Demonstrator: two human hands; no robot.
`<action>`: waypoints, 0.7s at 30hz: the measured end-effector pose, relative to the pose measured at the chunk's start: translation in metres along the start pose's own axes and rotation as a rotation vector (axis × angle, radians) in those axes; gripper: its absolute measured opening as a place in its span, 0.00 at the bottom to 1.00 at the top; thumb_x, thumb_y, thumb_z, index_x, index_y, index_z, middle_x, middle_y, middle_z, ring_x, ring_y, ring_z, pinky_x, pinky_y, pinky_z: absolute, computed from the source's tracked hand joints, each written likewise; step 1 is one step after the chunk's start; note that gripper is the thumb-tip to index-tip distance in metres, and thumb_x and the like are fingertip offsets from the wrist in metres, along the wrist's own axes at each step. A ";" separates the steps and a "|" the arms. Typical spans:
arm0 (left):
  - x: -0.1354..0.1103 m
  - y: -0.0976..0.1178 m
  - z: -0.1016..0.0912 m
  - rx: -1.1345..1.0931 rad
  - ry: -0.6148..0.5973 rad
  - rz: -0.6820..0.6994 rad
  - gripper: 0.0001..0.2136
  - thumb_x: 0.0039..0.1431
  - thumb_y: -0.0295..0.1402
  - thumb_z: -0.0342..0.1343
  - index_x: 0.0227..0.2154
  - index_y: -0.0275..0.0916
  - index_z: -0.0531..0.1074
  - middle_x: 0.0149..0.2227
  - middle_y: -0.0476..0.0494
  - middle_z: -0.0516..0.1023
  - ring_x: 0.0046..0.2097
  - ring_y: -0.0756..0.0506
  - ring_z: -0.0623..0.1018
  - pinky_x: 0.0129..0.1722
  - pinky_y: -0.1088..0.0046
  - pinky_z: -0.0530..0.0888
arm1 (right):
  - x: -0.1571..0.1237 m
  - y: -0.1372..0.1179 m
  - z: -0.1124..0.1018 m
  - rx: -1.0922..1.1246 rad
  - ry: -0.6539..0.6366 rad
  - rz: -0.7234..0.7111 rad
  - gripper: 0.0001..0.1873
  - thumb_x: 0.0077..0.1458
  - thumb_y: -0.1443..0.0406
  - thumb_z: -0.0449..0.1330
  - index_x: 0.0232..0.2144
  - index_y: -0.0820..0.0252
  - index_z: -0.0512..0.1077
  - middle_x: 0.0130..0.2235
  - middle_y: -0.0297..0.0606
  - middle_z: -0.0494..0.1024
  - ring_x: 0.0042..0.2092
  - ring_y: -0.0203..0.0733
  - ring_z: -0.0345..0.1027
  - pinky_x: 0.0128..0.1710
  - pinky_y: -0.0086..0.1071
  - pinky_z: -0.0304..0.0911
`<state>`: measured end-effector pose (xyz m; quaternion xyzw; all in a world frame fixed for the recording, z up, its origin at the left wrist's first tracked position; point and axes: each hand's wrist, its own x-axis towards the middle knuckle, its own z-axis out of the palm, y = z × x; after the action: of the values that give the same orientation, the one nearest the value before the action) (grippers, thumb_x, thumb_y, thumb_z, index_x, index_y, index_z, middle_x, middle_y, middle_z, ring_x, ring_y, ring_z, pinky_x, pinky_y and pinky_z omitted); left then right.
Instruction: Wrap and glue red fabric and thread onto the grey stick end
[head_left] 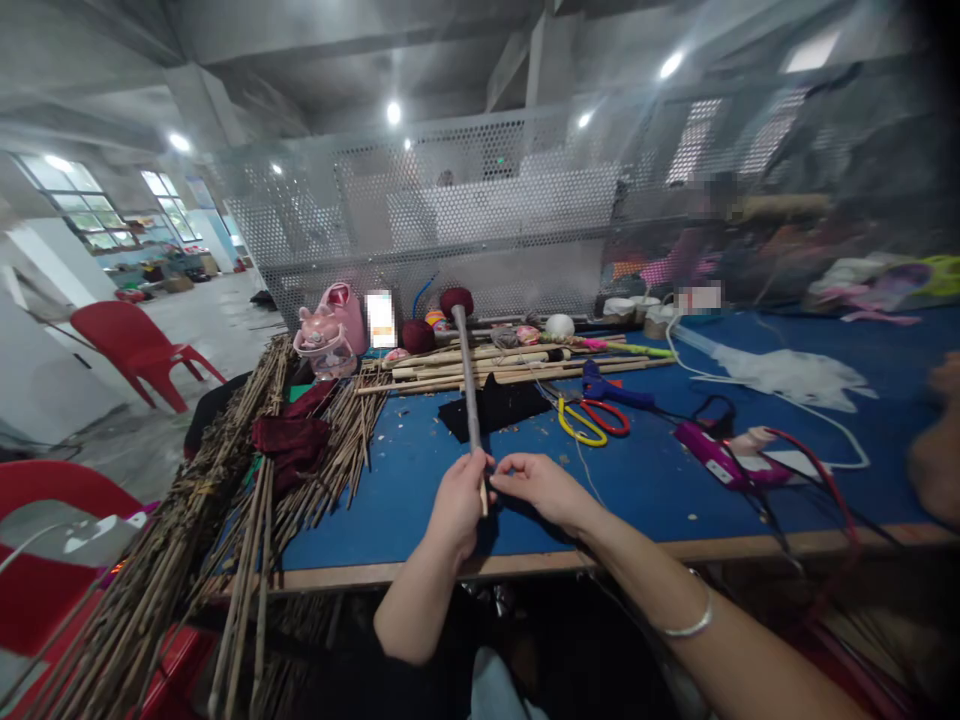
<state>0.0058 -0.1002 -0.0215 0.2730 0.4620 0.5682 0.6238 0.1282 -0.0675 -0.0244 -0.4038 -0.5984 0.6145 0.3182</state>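
My left hand (457, 505) is closed round the lower part of a long thin stick (469, 385). The stick points away from me and is covered in grey along most of its length, with a bare pale wooden end below my fingers. A dark red ball (457, 299) shows at its far end; whether it is attached, I cannot tell. Just right of the stick, my right hand (544, 488) has thumb and forefinger pinched together, and anything between them is too small to make out. Beyond the hands lies a black cloth (499, 405) on the blue table (405, 490).
Yellow- and red-handled scissors (583, 422) and a blue glue gun (611, 388) lie right of the stick. Farther right are a purple power strip (724, 460) and a white plastic bag (795, 375). Bundled brown twigs (202, 480) cover the left edge. Another person's hand (934, 460) shows far right.
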 end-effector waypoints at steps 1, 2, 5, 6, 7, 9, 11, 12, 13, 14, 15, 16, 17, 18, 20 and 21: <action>0.000 0.002 0.001 0.004 -0.029 0.022 0.15 0.45 0.44 0.58 0.26 0.35 0.69 0.22 0.51 0.68 0.24 0.55 0.66 0.23 0.80 0.62 | 0.002 0.001 -0.001 0.060 -0.026 0.013 0.15 0.41 0.58 0.63 0.23 0.64 0.65 0.18 0.26 0.62 0.20 0.25 0.48 0.18 0.23 0.41; 0.000 0.004 0.003 0.003 -0.072 0.036 0.15 0.45 0.44 0.59 0.26 0.34 0.71 0.24 0.49 0.70 0.26 0.53 0.68 0.27 0.79 0.64 | 0.004 0.002 -0.003 0.123 -0.058 0.048 0.14 0.41 0.59 0.62 0.25 0.63 0.65 0.17 0.25 0.61 0.19 0.25 0.46 0.17 0.22 0.41; -0.001 0.008 0.010 -0.046 -0.216 0.033 0.16 0.44 0.43 0.60 0.27 0.33 0.74 0.28 0.45 0.74 0.32 0.50 0.71 0.35 0.75 0.66 | 0.006 0.003 -0.012 0.292 -0.173 0.224 0.11 0.44 0.61 0.60 0.29 0.59 0.63 0.13 0.19 0.52 0.15 0.25 0.35 0.13 0.22 0.32; -0.002 0.009 0.011 -0.078 -0.244 0.029 0.16 0.44 0.43 0.61 0.27 0.33 0.74 0.30 0.44 0.75 0.34 0.49 0.71 0.37 0.74 0.66 | 0.005 0.003 -0.015 0.338 -0.217 0.265 0.10 0.44 0.62 0.59 0.30 0.58 0.62 0.12 0.18 0.49 0.15 0.25 0.32 0.13 0.21 0.30; -0.003 0.010 0.011 -0.113 -0.255 0.028 0.15 0.43 0.42 0.62 0.26 0.33 0.74 0.33 0.43 0.75 0.36 0.48 0.72 0.38 0.74 0.65 | 0.004 0.003 -0.017 0.380 -0.265 0.283 0.10 0.44 0.64 0.59 0.30 0.57 0.61 0.13 0.18 0.48 0.15 0.25 0.31 0.13 0.21 0.28; -0.006 0.013 0.010 -0.167 -0.263 0.046 0.14 0.44 0.41 0.62 0.24 0.33 0.73 0.37 0.41 0.75 0.38 0.48 0.72 0.40 0.74 0.65 | 0.000 0.003 -0.020 0.461 -0.357 0.266 0.11 0.42 0.65 0.60 0.29 0.58 0.61 0.13 0.19 0.49 0.15 0.25 0.32 0.13 0.20 0.29; -0.009 0.017 0.007 -0.179 -0.281 0.054 0.13 0.46 0.40 0.60 0.22 0.33 0.71 0.38 0.41 0.75 0.36 0.49 0.73 0.38 0.75 0.66 | -0.005 0.005 -0.020 0.523 -0.405 0.218 0.10 0.43 0.64 0.61 0.28 0.60 0.63 0.14 0.19 0.48 0.15 0.24 0.33 0.12 0.20 0.30; -0.010 0.019 0.006 -0.171 -0.300 0.045 0.13 0.48 0.41 0.59 0.22 0.33 0.71 0.36 0.41 0.75 0.34 0.50 0.73 0.35 0.75 0.67 | -0.007 0.005 -0.019 0.540 -0.393 0.186 0.10 0.44 0.63 0.61 0.27 0.61 0.63 0.14 0.19 0.47 0.15 0.24 0.33 0.12 0.20 0.31; -0.011 0.020 0.004 -0.159 -0.320 0.027 0.13 0.48 0.41 0.59 0.23 0.33 0.72 0.33 0.41 0.75 0.31 0.51 0.72 0.32 0.76 0.67 | -0.009 0.005 -0.018 0.545 -0.363 0.155 0.11 0.45 0.62 0.61 0.26 0.61 0.63 0.14 0.20 0.47 0.15 0.24 0.33 0.12 0.20 0.31; -0.012 0.021 0.003 -0.151 -0.334 0.003 0.14 0.49 0.41 0.59 0.25 0.32 0.72 0.30 0.43 0.74 0.28 0.53 0.71 0.28 0.78 0.66 | -0.010 0.005 -0.016 0.537 -0.322 0.130 0.11 0.46 0.61 0.61 0.27 0.61 0.64 0.14 0.20 0.48 0.15 0.24 0.33 0.12 0.21 0.31; -0.012 0.021 0.002 -0.150 -0.340 -0.025 0.14 0.48 0.42 0.59 0.26 0.32 0.72 0.27 0.44 0.74 0.24 0.54 0.69 0.23 0.80 0.63 | -0.011 0.005 -0.015 0.514 -0.282 0.113 0.11 0.47 0.60 0.61 0.28 0.61 0.64 0.15 0.20 0.49 0.15 0.23 0.33 0.12 0.21 0.30; -0.013 0.021 0.002 -0.156 -0.333 -0.050 0.15 0.47 0.42 0.59 0.28 0.32 0.73 0.25 0.46 0.72 0.21 0.56 0.66 0.18 0.81 0.59 | -0.012 0.005 -0.013 0.482 -0.250 0.105 0.12 0.47 0.60 0.61 0.30 0.61 0.65 0.15 0.20 0.51 0.15 0.23 0.33 0.12 0.22 0.29; -0.014 0.020 0.001 -0.166 -0.316 -0.067 0.16 0.47 0.43 0.60 0.30 0.32 0.73 0.24 0.47 0.71 0.19 0.57 0.63 0.15 0.82 0.55 | -0.013 0.004 -0.012 0.447 -0.234 0.103 0.13 0.47 0.60 0.62 0.32 0.61 0.65 0.16 0.20 0.52 0.15 0.23 0.32 0.12 0.22 0.29; -0.014 0.019 0.002 -0.174 -0.293 -0.074 0.17 0.46 0.43 0.60 0.32 0.32 0.73 0.23 0.48 0.71 0.18 0.58 0.61 0.14 0.82 0.51 | -0.014 0.003 -0.011 0.416 -0.228 0.102 0.13 0.47 0.60 0.62 0.33 0.61 0.65 0.16 0.20 0.52 0.15 0.24 0.33 0.12 0.23 0.29; -0.015 0.018 0.003 -0.189 -0.258 -0.061 0.20 0.46 0.43 0.60 0.37 0.32 0.72 0.23 0.49 0.70 0.18 0.58 0.61 0.14 0.82 0.51 | -0.016 0.002 -0.009 0.375 -0.235 0.101 0.14 0.47 0.58 0.61 0.28 0.61 0.63 0.15 0.21 0.51 0.15 0.24 0.33 0.12 0.23 0.29; -0.016 0.017 0.003 -0.197 -0.252 -0.049 0.20 0.46 0.43 0.60 0.38 0.32 0.71 0.22 0.50 0.69 0.19 0.57 0.62 0.14 0.83 0.53 | -0.017 0.002 -0.009 0.364 -0.242 0.103 0.15 0.47 0.57 0.61 0.26 0.61 0.62 0.15 0.21 0.50 0.16 0.24 0.34 0.13 0.23 0.29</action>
<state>0.0024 -0.1112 -0.0015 0.2683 0.3289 0.5564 0.7143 0.1447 -0.0785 -0.0240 -0.2931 -0.4899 0.7719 0.2797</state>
